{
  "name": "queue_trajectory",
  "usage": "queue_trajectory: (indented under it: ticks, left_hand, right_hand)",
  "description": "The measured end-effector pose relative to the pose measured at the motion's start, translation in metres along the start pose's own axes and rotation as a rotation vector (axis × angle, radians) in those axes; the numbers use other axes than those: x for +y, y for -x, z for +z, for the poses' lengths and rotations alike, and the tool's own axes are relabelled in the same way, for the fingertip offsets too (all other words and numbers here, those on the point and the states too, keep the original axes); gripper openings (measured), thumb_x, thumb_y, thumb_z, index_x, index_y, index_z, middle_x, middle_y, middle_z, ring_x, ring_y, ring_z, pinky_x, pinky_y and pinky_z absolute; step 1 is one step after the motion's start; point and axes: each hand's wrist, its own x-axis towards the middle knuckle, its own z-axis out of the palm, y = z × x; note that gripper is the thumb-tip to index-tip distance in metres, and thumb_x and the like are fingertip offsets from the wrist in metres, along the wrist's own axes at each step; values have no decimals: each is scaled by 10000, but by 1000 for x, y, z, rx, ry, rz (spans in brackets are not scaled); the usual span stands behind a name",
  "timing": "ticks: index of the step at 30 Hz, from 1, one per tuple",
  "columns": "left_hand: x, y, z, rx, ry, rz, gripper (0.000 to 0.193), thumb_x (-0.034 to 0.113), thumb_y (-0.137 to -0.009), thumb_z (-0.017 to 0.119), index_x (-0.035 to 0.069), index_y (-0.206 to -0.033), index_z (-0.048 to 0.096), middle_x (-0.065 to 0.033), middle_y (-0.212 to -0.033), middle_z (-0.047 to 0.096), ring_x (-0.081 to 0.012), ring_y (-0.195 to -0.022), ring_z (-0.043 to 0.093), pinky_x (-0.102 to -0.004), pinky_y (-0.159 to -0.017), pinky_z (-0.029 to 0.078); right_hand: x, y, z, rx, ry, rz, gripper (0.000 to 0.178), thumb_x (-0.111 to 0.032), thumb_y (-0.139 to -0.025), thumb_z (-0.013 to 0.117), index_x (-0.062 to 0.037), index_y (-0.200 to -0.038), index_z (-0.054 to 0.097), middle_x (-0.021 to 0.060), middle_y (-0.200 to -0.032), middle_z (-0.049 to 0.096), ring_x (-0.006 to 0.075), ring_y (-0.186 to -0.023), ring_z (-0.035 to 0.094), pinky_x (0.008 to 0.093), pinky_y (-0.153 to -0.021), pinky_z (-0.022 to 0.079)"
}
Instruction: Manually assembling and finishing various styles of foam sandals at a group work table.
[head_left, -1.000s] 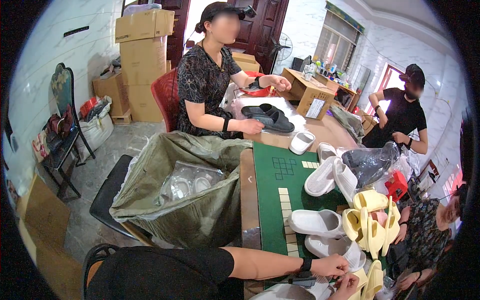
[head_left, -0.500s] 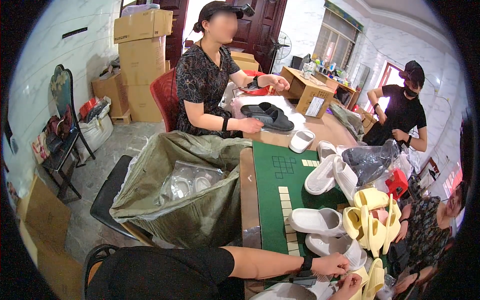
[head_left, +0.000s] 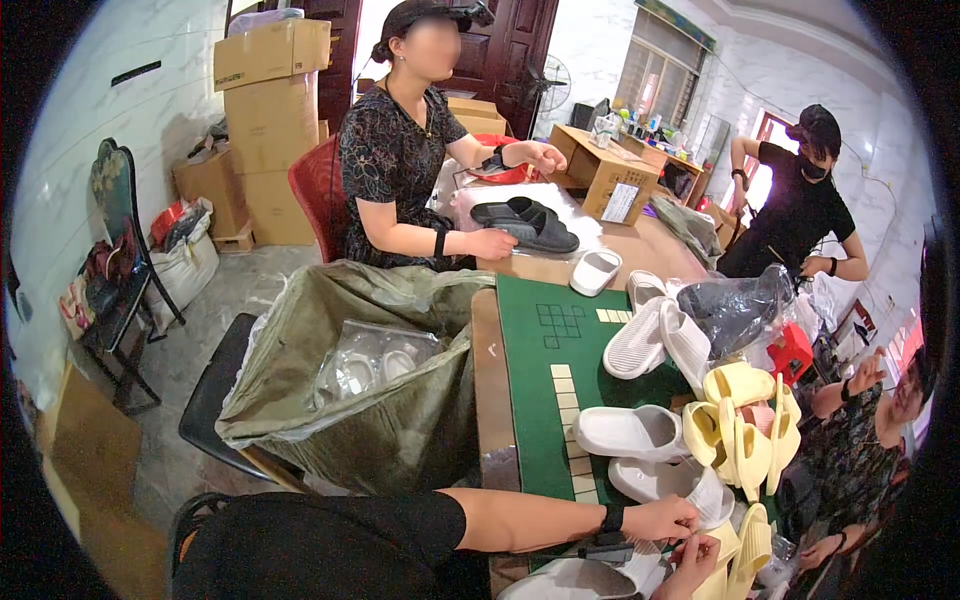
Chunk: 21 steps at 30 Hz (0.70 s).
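My left hand (head_left: 662, 519) reaches in from the left with a black wrist band. Its thumb and fingers are pinched together near the yellow slippers (head_left: 722, 565). Just below it, my right hand (head_left: 690, 567) enters from the lower edge, fingertips also pinched and almost meeting the left ones. Whatever lies between the fingertips is too small to make out. Grey slippers lie around them: one light grey slipper (head_left: 628, 432) with a second grey slipper (head_left: 655, 478) behind my left hand, and another grey slipper (head_left: 580, 580) under my left wrist.
A green mat (head_left: 535, 400) with pale tiles covers the table. More yellow slippers (head_left: 750, 455) and white slippers (head_left: 635, 345) crowd its right side. An open olive sack (head_left: 400, 455) holds bagged slippers. Across the table a seated person (head_left: 395, 170) touches black slippers (head_left: 525, 225); other people work at right.
My two hands stay pinched close together, shifting slightly. The person standing at back right has moved their arms, and the person at the right edge has raised a hand. The view has shifted a little.
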Motion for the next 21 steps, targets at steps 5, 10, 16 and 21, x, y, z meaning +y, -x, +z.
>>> queue_trajectory:
  ticks: [5,10,16,21]
  left_hand:
    - [-1,1,-4,-42,-53,-11,100,56,-889,606,-29,-838,587,-60,-627,615,-122,-555,586,-292,-517,458]
    - [-3,0,-4,-47,-56,-5,114,64,-886,615,-25,-823,585,-57,-636,620,-117,-570,590,-289,-521,456]
    - [-2,0,-1,-10,-20,2,92,21,-858,624,-16,-791,572,-65,-613,608,-128,-540,592,-289,-497,456]
    - [1,0,-3,-38,-16,-13,130,62,-890,617,-16,-798,571,-56,-619,606,-120,-550,583,-291,-512,453]
  right_hand:
    - [7,-3,-3,-5,10,4,172,-194,-1014,598,-34,-990,541,30,-825,579,114,-702,532,257,-607,457]
    - [7,-2,-1,-37,0,-37,179,-204,-1016,595,-32,-1008,548,34,-837,581,113,-710,533,256,-604,458]
    - [-2,2,3,33,46,-51,213,-225,-1015,599,-22,-968,554,39,-800,572,119,-688,495,270,-619,428]
    - [-6,3,5,38,32,-36,219,-227,-1013,601,-31,-933,545,31,-767,549,119,-674,472,275,-619,416]
